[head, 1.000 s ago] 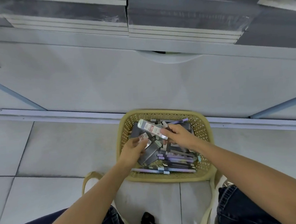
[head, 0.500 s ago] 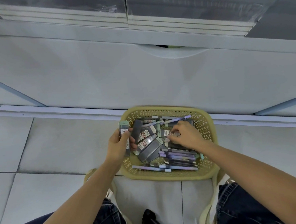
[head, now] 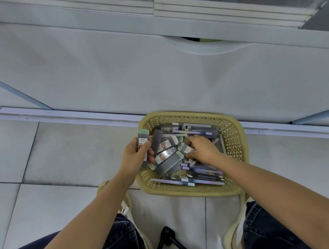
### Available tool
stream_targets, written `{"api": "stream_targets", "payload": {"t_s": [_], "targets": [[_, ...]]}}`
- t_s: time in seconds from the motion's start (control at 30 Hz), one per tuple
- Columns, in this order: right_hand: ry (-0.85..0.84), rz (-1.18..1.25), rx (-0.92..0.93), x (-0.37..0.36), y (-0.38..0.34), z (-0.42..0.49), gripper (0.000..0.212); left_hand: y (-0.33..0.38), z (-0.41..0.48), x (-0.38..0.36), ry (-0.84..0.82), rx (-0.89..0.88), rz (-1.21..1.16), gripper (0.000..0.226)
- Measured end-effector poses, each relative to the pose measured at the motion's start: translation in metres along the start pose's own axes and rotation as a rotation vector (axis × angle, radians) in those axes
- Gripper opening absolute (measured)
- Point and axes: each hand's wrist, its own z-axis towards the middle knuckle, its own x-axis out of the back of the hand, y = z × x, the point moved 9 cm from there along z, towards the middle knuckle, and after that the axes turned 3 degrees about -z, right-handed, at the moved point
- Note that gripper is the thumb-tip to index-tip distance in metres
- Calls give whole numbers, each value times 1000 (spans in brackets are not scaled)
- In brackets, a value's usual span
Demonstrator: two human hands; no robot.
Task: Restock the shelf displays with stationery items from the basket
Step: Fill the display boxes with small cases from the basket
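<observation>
Gripping a slim lead case [head: 143,145] upright, the left hand [head: 135,159] is hovering at the basket [head: 235,139] rim; the right hand [head: 203,150] is seemingly pinching another inside. Likely light, rigid, slick: hold mid-body.

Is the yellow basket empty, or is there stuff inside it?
Not empty. The basket holds a heap of grey lead cases and purple pens that hides its bottom.

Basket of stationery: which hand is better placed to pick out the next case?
Right. The right hand is inside the basket, fingers curled on a labelled case; the left hand is busy holding a green-capped case at the rim.
</observation>
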Motion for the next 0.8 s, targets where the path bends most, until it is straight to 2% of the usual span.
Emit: {"api": "stream_targets", "payload": {"t_s": [0.1,0.2,0.27,0.37,0.47,0.57,0.8], "targets": [[-49,71,-3,-2,-1,1,39,-1,0,0,-4,10,2,8],[-1,336,-45,12,7,0,18,-1,-1,-2,-1,14,-7,10],[20,582,-60,25,9,-3,19,-1,-1,-6,-4,19,-2,10],[-97,844,-12,29,-12,-10,23,-5,-4,-22,-65,79,48,16],[-211,951,51,23,-38,-15,18,-8,-9,-39,-138,88,117,29],[-254,1034,86,19,-48,-17,15,-7,-11,-39,-125,76,106,38],[-426,1240,80,6,-53,-22,22,-14,-12,-36,-107,145,171,50]]}}
